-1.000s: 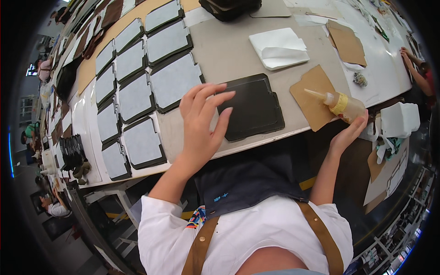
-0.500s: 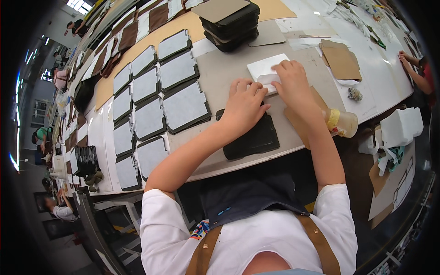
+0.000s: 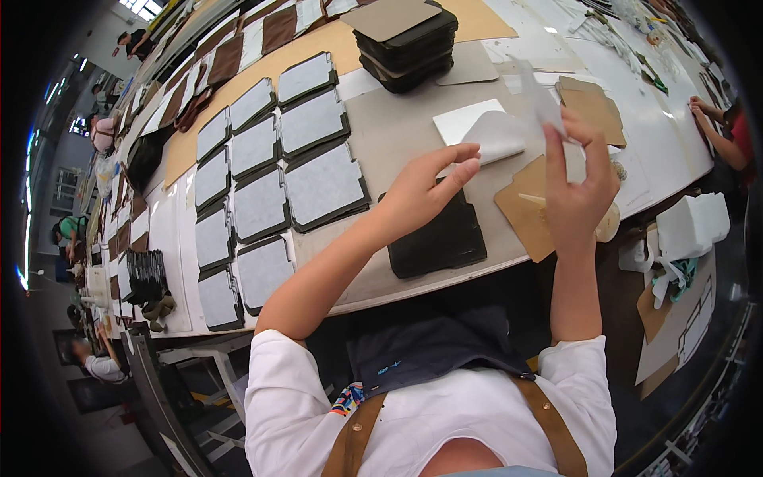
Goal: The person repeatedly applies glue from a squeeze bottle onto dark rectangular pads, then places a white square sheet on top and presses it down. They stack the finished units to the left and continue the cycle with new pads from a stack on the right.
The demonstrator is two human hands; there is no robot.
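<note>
My right hand (image 3: 580,183) is raised at the right, pinching a thin white sheet (image 3: 540,99), which is blurred and partly see-through. Below and left of that sheet lies a stack of white sheets (image 3: 461,119), its top sheet curled up near my left fingertips. My left hand (image 3: 437,179) hovers beside the stack with thumb and forefinger apart; whether it touches the curled sheet is hard to tell. Beneath my left hand and wrist a black flat panel (image 3: 437,238) rests on the table, partly covered by them.
Black panels with pale grey faces (image 3: 318,187) lie in rows at the left. A tall stack of black panels (image 3: 405,52) with a board on top stands at the back. Brown card pieces (image 3: 524,211) and a container (image 3: 608,222) sit near my right hand. Another person's hands (image 3: 703,111) appear far right.
My right hand has lifted away from the white stack toward the right, carrying a thin sheet. The stack's top sheet now curls up, and my left hand has shifted slightly right.
</note>
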